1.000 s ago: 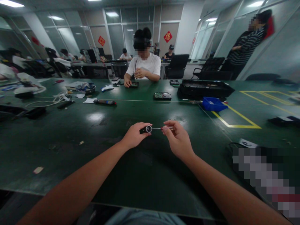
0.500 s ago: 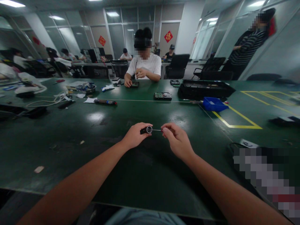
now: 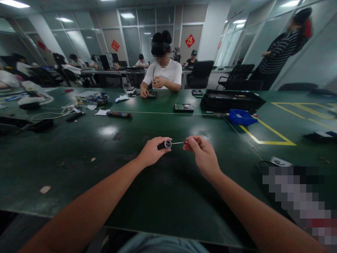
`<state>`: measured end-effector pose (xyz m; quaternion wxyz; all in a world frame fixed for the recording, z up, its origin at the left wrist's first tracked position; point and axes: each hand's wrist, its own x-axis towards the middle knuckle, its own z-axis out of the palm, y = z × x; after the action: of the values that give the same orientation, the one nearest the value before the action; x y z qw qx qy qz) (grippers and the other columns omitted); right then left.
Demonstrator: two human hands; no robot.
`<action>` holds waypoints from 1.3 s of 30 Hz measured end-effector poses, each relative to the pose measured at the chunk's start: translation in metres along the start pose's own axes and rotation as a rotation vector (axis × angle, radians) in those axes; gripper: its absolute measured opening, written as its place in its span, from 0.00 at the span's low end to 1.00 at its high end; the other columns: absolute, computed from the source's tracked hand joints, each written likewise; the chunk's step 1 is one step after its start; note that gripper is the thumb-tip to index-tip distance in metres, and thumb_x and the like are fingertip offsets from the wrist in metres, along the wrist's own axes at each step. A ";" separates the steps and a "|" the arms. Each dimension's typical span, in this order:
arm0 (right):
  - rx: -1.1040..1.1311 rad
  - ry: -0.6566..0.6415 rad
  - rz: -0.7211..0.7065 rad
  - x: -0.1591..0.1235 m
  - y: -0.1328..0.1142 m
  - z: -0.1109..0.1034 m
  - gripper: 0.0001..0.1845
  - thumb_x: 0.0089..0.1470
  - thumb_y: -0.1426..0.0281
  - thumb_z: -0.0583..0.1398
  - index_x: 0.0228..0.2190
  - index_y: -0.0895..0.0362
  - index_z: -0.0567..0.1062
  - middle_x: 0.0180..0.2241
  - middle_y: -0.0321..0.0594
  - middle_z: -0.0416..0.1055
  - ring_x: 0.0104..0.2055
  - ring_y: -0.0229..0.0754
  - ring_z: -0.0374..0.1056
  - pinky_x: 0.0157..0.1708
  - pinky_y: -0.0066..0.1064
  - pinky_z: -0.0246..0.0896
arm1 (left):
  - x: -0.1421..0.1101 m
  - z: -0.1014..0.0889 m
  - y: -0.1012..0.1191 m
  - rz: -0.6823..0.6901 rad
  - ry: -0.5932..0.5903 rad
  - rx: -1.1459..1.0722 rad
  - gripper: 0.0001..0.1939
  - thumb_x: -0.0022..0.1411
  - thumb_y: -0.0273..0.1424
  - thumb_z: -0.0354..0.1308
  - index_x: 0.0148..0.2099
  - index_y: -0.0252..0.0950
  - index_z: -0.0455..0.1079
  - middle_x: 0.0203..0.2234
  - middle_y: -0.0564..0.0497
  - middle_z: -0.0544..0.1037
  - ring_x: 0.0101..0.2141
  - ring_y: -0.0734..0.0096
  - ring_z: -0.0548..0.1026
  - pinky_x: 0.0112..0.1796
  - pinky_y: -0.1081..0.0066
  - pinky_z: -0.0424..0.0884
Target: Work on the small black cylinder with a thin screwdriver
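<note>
My left hand (image 3: 151, 151) is wrapped round a small black cylindrical part with a silver ring at its end (image 3: 167, 144), held above the table. The ringed end faces me. From the other side my right hand (image 3: 204, 151) pinches a screwdriver (image 3: 177, 143) by its reddish handle, mostly hidden behind the fingers. Its thin metal shaft lies almost level and points left, with the tip at the ringed end; whether it reaches inside I cannot tell.
On the green table (image 3: 126, 196) lie a circuit-board device (image 3: 183, 108), a blue bin (image 3: 242, 117), a long black tray (image 3: 231, 101), a dark pen-shaped tool (image 3: 119, 114) and a white cable (image 3: 56, 114). Across sits a person (image 3: 162, 73) handling a similar device.
My right hand has shifted slightly to the right and its fingers have turned on the screwdriver's handle. The left hand and the ringed part stay nearly still.
</note>
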<state>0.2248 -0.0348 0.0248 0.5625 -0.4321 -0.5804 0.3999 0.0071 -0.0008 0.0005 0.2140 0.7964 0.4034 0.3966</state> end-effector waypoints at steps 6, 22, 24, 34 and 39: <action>0.308 0.074 0.169 0.008 0.011 -0.003 0.14 0.56 0.57 0.64 0.33 0.55 0.76 0.30 0.36 0.71 0.33 0.39 0.70 0.38 0.36 0.72 | 0.000 -0.001 0.001 0.051 -0.027 -0.028 0.19 0.60 0.30 0.66 0.54 0.41 0.74 0.49 0.49 0.79 0.50 0.62 0.75 0.54 0.59 0.67; -0.042 0.084 -0.056 0.004 0.008 -0.006 0.13 0.62 0.56 0.59 0.36 0.54 0.74 0.31 0.37 0.73 0.33 0.41 0.71 0.39 0.38 0.69 | 0.000 0.000 0.006 0.025 -0.044 0.063 0.21 0.60 0.33 0.66 0.56 0.42 0.73 0.48 0.49 0.79 0.48 0.61 0.75 0.51 0.60 0.68; -0.141 0.065 -0.091 0.002 0.003 -0.005 0.14 0.63 0.57 0.57 0.37 0.54 0.74 0.31 0.38 0.74 0.34 0.42 0.72 0.38 0.38 0.68 | 0.000 0.000 0.007 0.017 -0.046 0.074 0.20 0.60 0.33 0.66 0.56 0.41 0.73 0.47 0.49 0.79 0.47 0.61 0.75 0.50 0.61 0.69; -0.622 0.073 -0.187 -0.003 -0.017 -0.008 0.21 0.59 0.52 0.61 0.24 0.54 0.73 0.19 0.34 0.72 0.19 0.37 0.65 0.24 0.30 0.55 | -0.001 0.001 0.003 0.040 -0.040 0.089 0.20 0.60 0.32 0.67 0.55 0.42 0.73 0.47 0.50 0.79 0.47 0.62 0.75 0.51 0.60 0.68; -0.611 0.042 -0.239 -0.004 -0.014 -0.006 0.13 0.60 0.57 0.60 0.31 0.54 0.74 0.25 0.37 0.76 0.26 0.41 0.71 0.28 0.32 0.60 | -0.001 0.002 0.002 0.044 -0.037 0.077 0.20 0.60 0.32 0.66 0.55 0.42 0.73 0.47 0.49 0.79 0.48 0.62 0.75 0.51 0.60 0.68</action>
<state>0.2305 -0.0432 0.0373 0.4617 -0.5181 -0.7084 0.1293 0.0091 -0.0032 -0.0002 0.1818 0.8198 0.3969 0.3706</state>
